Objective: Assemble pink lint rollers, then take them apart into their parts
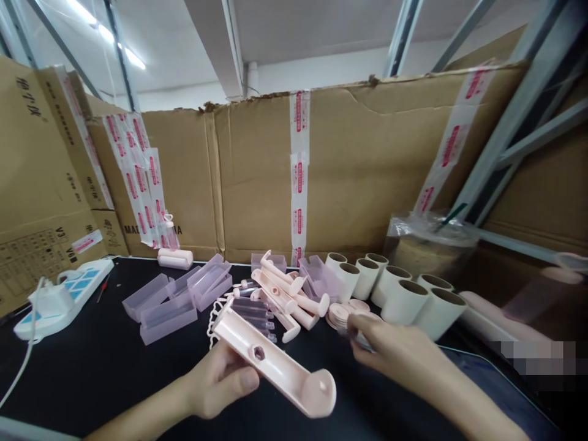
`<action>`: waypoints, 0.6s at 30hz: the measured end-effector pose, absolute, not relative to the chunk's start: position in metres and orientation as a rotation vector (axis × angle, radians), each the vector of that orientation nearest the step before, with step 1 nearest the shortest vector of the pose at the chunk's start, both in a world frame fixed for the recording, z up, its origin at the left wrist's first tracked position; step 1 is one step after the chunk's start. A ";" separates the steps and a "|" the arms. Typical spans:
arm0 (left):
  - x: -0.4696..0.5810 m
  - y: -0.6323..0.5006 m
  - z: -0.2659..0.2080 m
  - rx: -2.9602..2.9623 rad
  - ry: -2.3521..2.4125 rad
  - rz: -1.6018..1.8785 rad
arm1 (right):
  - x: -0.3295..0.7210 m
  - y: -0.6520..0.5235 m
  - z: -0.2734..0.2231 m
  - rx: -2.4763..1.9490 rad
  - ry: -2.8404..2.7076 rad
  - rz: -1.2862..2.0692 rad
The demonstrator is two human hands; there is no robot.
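Note:
My left hand (225, 380) grips a pale pink plastic roller holder (275, 361), a trough with a round end plate and a hole midway along it. The trough's hollow side faces up and its round end points to the lower right. My right hand (383, 343) reaches to a small pile of pink discs (339, 313). Its fingers are bent over the pile's near side, slightly blurred, and I cannot make out what lies between them. Behind the held piece lie several similar pink holders (275, 291) in a heap, with clear tubular parts (252, 311) beside them.
Translucent lilac boxes (168, 315) lie at left centre. White paper rolls (404, 301) stand upright on the right, before a plastic-wrapped cup (425, 251). A white power strip (64, 297) lies far left. Cardboard (257, 184) walls the back of the black table (151, 380).

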State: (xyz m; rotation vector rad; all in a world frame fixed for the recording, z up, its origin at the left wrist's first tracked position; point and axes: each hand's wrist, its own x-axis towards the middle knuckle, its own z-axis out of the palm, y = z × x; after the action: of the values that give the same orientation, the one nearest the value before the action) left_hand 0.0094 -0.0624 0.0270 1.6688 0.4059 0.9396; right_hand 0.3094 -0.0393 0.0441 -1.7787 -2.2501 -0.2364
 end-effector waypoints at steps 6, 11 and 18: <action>0.009 -0.067 0.040 1.822 0.472 0.848 | 0.303 -0.069 0.078 -1.140 -1.579 0.478; 0.012 -0.063 0.031 1.912 0.573 0.840 | 0.283 -0.079 0.070 -0.931 -1.385 0.869; 0.016 -0.060 0.017 1.821 0.627 0.924 | 0.265 -0.090 0.062 -0.706 -1.339 1.088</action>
State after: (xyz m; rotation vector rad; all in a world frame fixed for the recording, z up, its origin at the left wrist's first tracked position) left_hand 0.0158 -0.0602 0.0171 1.8215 0.6269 0.9243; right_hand 0.2647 -0.0903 0.0619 -0.7063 -1.3388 1.0879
